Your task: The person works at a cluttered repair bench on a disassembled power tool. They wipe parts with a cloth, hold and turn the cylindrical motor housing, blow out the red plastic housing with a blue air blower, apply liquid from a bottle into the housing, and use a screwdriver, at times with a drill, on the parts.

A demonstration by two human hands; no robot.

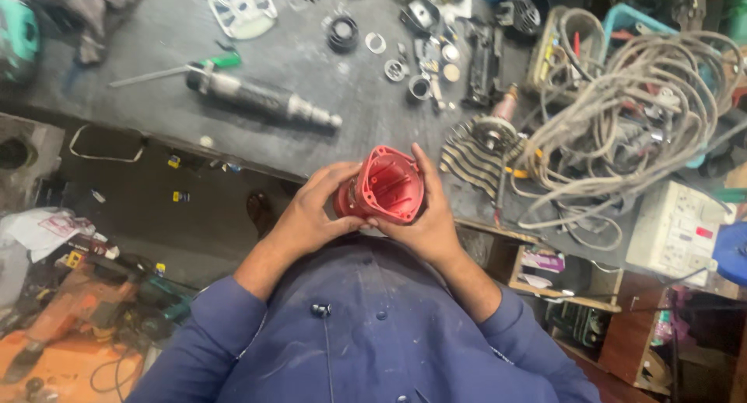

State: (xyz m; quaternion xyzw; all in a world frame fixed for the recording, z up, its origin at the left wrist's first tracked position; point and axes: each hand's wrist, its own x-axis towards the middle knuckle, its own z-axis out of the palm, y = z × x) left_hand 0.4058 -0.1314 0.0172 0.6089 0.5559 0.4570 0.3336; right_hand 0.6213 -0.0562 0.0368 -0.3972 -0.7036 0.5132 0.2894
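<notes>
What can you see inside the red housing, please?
The red housing looks hollow: moulded ribs and screw posts, no parts visible. The left hand and right hand cover its lower outside.

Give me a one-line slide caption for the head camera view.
Both hands, left hand and right hand, hold a red plastic housing over a cluttered workbench, beside tangled cables.

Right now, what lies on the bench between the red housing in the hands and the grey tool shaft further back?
Head view: only bare, dusty bench top separates the red housing from the grey tool shaft; nothing else sits there.
</notes>
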